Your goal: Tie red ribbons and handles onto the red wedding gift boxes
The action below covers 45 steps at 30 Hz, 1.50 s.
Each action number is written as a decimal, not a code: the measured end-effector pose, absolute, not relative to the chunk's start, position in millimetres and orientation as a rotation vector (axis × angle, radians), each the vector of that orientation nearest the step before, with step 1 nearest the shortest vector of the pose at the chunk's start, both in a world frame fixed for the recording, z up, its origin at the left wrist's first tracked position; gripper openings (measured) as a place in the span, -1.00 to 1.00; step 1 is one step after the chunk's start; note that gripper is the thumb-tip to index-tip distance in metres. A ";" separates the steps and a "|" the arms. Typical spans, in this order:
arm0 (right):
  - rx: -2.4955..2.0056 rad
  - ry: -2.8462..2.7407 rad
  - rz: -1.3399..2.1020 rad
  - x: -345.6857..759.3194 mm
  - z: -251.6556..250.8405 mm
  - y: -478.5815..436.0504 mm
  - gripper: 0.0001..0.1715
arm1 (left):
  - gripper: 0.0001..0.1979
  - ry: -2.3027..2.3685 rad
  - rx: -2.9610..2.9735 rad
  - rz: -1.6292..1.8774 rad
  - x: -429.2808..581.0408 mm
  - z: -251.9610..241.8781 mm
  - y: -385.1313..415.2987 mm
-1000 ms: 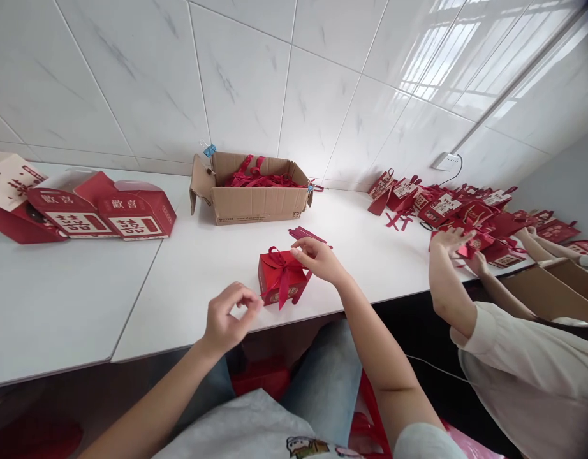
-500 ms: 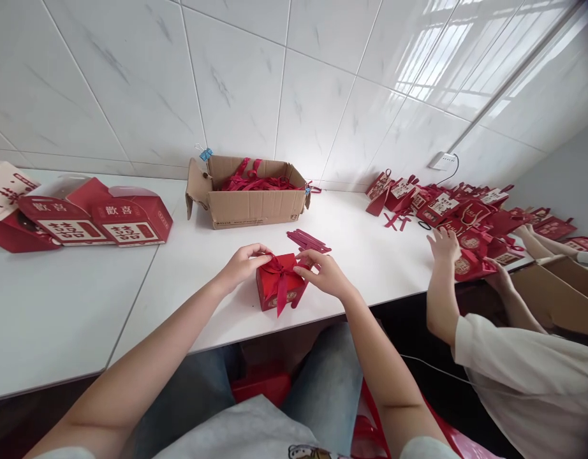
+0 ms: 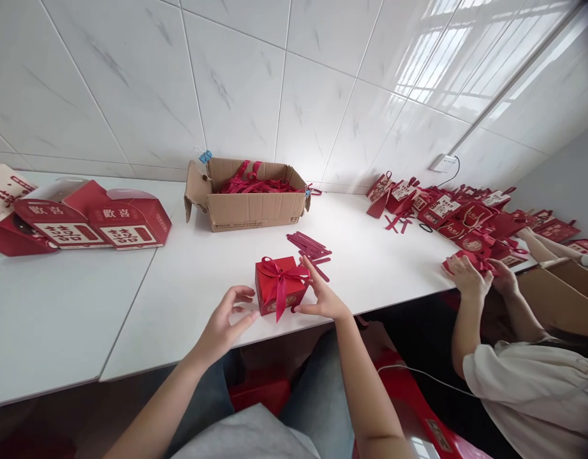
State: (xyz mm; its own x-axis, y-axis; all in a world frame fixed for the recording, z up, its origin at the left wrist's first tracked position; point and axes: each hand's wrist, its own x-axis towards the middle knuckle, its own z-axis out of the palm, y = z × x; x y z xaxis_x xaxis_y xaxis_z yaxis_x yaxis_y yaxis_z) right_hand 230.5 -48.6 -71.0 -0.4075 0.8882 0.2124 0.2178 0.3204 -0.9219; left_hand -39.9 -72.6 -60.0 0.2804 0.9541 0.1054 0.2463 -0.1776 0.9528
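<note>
A small red gift box (image 3: 270,294) stands upright on the white table, with a dark red ribbon bow (image 3: 281,275) tied over its top and one tail hanging down the front. My left hand (image 3: 226,320) is just left of the box, fingers curved and apart, holding nothing. On the other side my right hand (image 3: 323,296) lies along the box's right side with thumb and fingers spread; whether it touches the box I cannot tell. Several dark red strips (image 3: 308,243) lie behind the box.
A cardboard carton (image 3: 256,210) full of dark red ribbons stands against the tiled wall. Larger red boxes (image 3: 126,220) sit at the left. Many small red boxes (image 3: 442,210) are heaped at the right, where a co-worker's hands (image 3: 470,280) handle one. The table's front edge runs close by.
Both my hands have let go of the bow. My left hand has moved down and left, my right down along the box's side. The co-worker's nearer hand has moved right and down.
</note>
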 end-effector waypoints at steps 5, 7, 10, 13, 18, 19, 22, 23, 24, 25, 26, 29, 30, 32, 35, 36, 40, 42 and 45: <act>-1.008 -1.881 1.094 217.5 -64.2 -45.7 0.27 | -0.67 1.204 1.857 0.868 -36.3 -79.2 -85.0; -1.066 -1.889 1.043 217.3 -59.0 -50.5 0.32 | -0.65 1.216 1.878 0.874 -36.2 -83.7 -85.0; -1.164 -1.859 0.979 223.0 -55.1 -68.9 0.33 | -0.60 1.188 1.912 0.836 -36.9 -87.2 -85.1; -1.213 -1.667 0.913 237.2 -60.8 -98.6 0.20 | -0.60 1.200 1.976 0.840 -37.3 -88.4 -86.6; -1.304 -1.039 0.816 280.8 -81.6 -125.7 0.11 | -0.65 1.270 2.033 0.892 -37.6 -87.7 -87.9; -1.366 -0.915 0.725 289.5 -83.8 -122.1 0.17 | -0.66 1.271 2.037 0.902 -37.6 -87.5 -87.7; -1.577 -0.688 0.424 307.8 -87.6 -98.2 0.36 | -0.67 1.257 2.041 0.910 -36.5 -86.6 -88.3; -1.600 -0.696 0.402 310.4 -89.5 -88.9 0.44 | -0.66 1.255 2.036 0.907 -35.7 -86.1 -89.2; -1.633 -0.723 0.395 311.3 -92.3 -80.7 0.47 | -0.66 1.256 2.026 0.904 -34.9 -85.5 -90.5; -1.673 -0.777 0.382 310.7 -96.1 -74.0 0.45 | -0.67 1.256 2.008 0.903 -34.4 -84.6 -92.0; -1.725 -0.852 0.350 308.9 -100.6 -69.4 0.39 | -0.67 1.252 1.981 0.909 -34.3 -83.4 -93.5; -1.929 -1.070 0.174 301.4 -114.1 -66.0 0.08 | -0.71 1.209 1.845 0.966 -42.1 -78.9 -92.7; -1.987 -1.111 0.124 299.5 -117.3 -67.0 -0.03 | -0.71 1.211 1.802 1.005 -48.7 -77.2 -89.2; -2.051 -1.141 0.074 297.5 -120.6 -69.4 -0.22 | -0.70 1.294 1.744 1.112 -69.1 -73.4 -75.5; -2.060 -1.152 0.042 297.8 -120.3 -71.1 -0.37 | -0.62 1.624 1.678 1.277 -114.6 -64.3 -41.6; -2.060 -1.161 0.039 298.2 -119.8 -71.1 -0.40 | -0.60 1.757 1.641 1.308 -131.8 -59.5 -28.8; -2.084 -1.179 0.038 299.6 -120.0 -70.8 -0.47 | -0.44 2.132 1.509 1.394 -198.1 -27.9 15.1; -2.085 -1.185 0.035 300.0 -121.5 -71.1 -0.50 | -0.34 2.246 1.449 1.444 -227.7 -6.6 30.5; -2.078 -1.193 0.031 300.4 -123.4 -71.8 -0.52 | -0.23 2.501 1.131 1.621 -268.8 21.8 51.0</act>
State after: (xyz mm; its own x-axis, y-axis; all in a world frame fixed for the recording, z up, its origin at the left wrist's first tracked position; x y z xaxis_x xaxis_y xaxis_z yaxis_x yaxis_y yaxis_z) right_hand 300.4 -71.8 -123.4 0.5696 0.7578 0.3183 0.7404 -0.3048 -0.5991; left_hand -268.8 51.0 21.8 -0.7475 0.5329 0.3966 0.5795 0.2314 0.7814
